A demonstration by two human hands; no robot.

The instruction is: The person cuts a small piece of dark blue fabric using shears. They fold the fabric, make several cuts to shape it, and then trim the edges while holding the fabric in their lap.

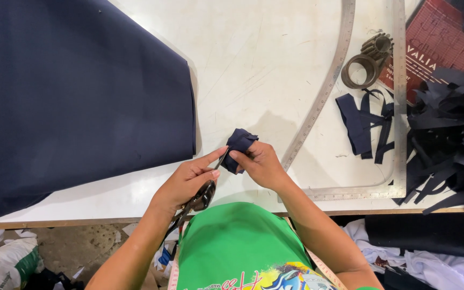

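Observation:
My left hand (188,181) grips a pair of dark-handled scissors (204,192), whose blades point up toward a small scrap of navy fabric (238,146). My right hand (262,164) pinches that crumpled scrap just above the front edge of the white table (253,64). The scissor tips touch the scrap's lower left edge. Both hands sit close together over the table's front edge.
A large folded piece of navy cloth (71,96) covers the table's left. A curved metal ruler (326,83) and an L-shaped metal square (398,107) lie to the right, with navy strips (369,123), a tape roll (363,67) and dark offcuts (449,145) beyond.

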